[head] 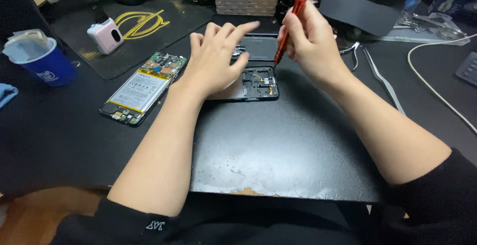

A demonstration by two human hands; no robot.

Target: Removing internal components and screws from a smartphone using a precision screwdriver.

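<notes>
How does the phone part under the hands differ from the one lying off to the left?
The phone frame under the left hand is a dark, mostly hollow shell; the phone body to the left shows a pale battery and green circuit boards. The frame is being touched; the body lies untouched and angled. Both rest opened on the dark table.

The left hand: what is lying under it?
The left hand rests on an opened black phone frame; inner parts show at its right end, the rest is covered by the hand.
</notes>
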